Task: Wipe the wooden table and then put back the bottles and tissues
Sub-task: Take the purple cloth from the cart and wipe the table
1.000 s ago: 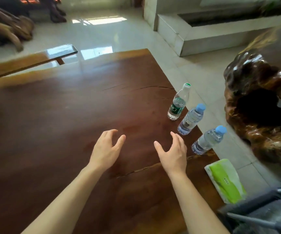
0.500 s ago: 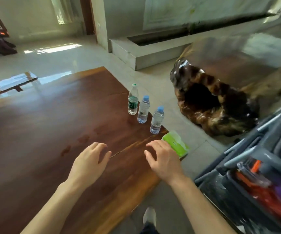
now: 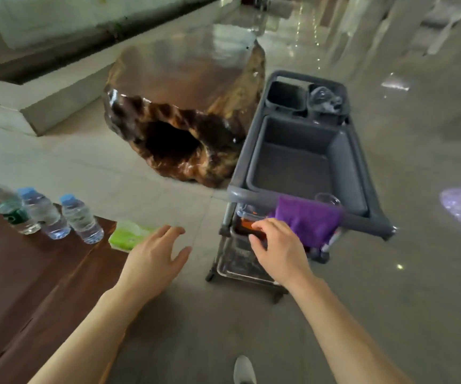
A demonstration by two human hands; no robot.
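Note:
The dark wooden table (image 3: pixel 16 275) fills the lower left. Three water bottles stand in a row near its edge: a green-labelled one (image 3: pixel 6 206) and two blue-capped ones (image 3: pixel 44 213) (image 3: pixel 81 218). A green tissue pack (image 3: pixel 128 235) lies at the table corner. A purple cloth (image 3: pixel 308 220) hangs over the front rail of a grey cart (image 3: pixel 301 162). My left hand (image 3: pixel 156 259) hovers open just past the table corner, beside the tissue pack. My right hand (image 3: pixel 277 250) reaches the cart's lower shelf, fingers curled near an orange item (image 3: pixel 247 225), just left of the cloth.
A large glossy wood-root stump (image 3: pixel 185 117) stands behind the table corner, left of the cart. The cart's top tray holds two small bins, one with clear plastic. Tiled floor surrounds the cart. My shoe (image 3: pixel 244 370) shows at the bottom edge.
The view swung right from the table to the cart. My right hand moved off the table to the cart's front; my left hand drifted past the table corner.

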